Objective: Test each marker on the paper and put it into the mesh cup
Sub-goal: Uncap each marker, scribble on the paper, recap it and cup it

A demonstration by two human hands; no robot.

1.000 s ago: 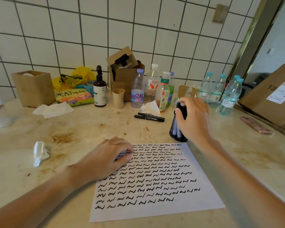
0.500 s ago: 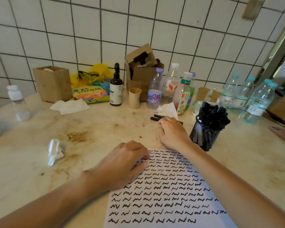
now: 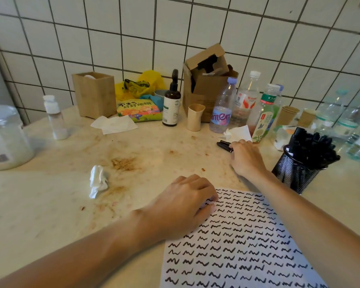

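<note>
Marker [image 3: 223, 145] under right hand [image 3: 246, 157] fingers, grip unclear, left hand [image 3: 181, 206] fingers curled on paper [image 3: 247, 246]

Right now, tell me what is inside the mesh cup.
The mesh cup is packed with black markers, their ends fanning out above its rim. The mesh wall hides their lower parts and the cup's bottom.

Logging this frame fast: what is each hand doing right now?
Left hand: holds nothing, curled fingers resting on the paper.
Right hand: on the loose markers; grip cannot be told.

A home kitchen corner: white tiled wall [image 3: 133, 28]; stained counter [image 3: 50, 194]; drink bottles [image 3: 222, 107].
</note>
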